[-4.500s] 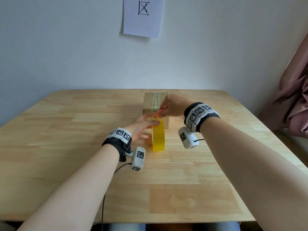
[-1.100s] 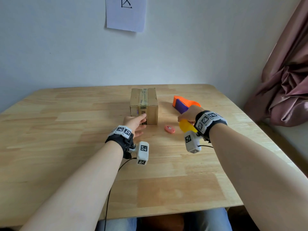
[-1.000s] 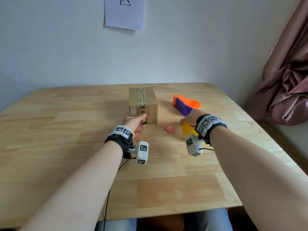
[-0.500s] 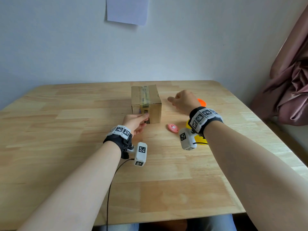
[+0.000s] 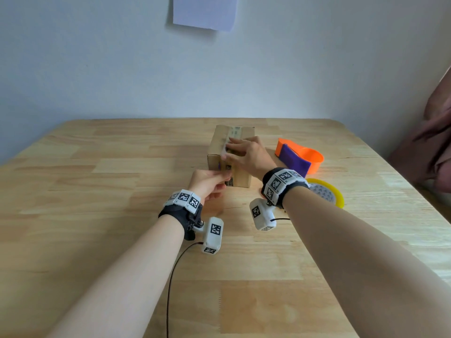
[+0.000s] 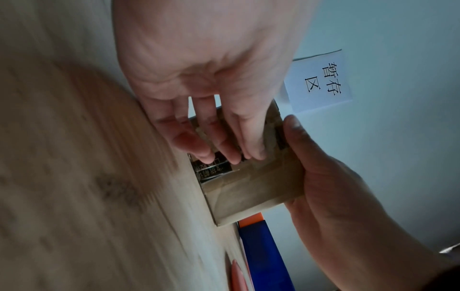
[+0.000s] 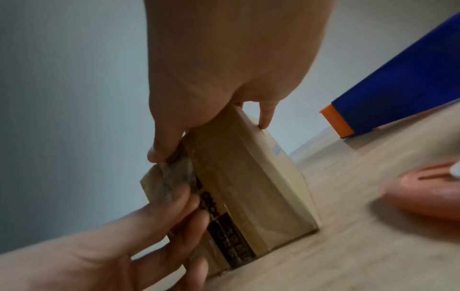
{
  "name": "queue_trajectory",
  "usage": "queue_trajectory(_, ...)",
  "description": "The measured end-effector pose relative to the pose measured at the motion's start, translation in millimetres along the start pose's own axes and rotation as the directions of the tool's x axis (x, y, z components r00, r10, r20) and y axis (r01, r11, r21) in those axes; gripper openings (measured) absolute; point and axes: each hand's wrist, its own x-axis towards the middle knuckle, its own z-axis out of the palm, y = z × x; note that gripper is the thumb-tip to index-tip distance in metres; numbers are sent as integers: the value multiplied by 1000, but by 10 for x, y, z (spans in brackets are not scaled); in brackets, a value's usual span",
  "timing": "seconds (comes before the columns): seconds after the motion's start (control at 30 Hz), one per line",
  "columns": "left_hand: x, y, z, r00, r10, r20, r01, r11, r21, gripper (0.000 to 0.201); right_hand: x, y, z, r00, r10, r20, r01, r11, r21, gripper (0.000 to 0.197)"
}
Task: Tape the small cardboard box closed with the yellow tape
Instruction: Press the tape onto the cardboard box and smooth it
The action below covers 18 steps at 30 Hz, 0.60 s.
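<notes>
The small cardboard box (image 5: 240, 173) stands mid-table with a pale strip of tape (image 5: 224, 149) along its top seam. My right hand (image 5: 246, 154) lies on the box top with straight fingers, and its thumb (image 7: 159, 151) presses the strip at the near edge. My left hand (image 5: 219, 179) is at the box's front face and pinches the strip's loose, crinkled end (image 7: 164, 181). The yellow tape roll (image 5: 325, 192) lies flat on the table to the right, beside my right wrist, and neither hand holds it.
An orange and purple tool (image 5: 299, 156) lies right of the box. A small pink object (image 7: 423, 193) sits on the table close to the box's right side. A curtain (image 5: 429, 147) hangs past the table's right edge. A paper sheet (image 5: 205, 11) is on the wall.
My right hand set the yellow roll down on the right and moved onto the box top. My left hand stayed at the box's front with the strip's end.
</notes>
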Motion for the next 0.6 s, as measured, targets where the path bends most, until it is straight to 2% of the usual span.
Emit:
queue_trajectory(0.13, 36, -47, 27, 1000, 14, 6, -14, 1000, -15, 14, 6, 82, 56, 999, -2, -46, 4, 999, 36, 66)
queue_trajectory(0.43, 104, -46, 18, 999, -18, 40, 18, 1000, -12, 23, -45, 33, 51, 997, 27, -73, -25, 999, 29, 81)
queue_trajectory(0.6, 97, -24, 5, 997, -34, 71, 36, 999, -28, 23, -57, 62, 93, 995, 12, -102, -13, 1000, -8, 76)
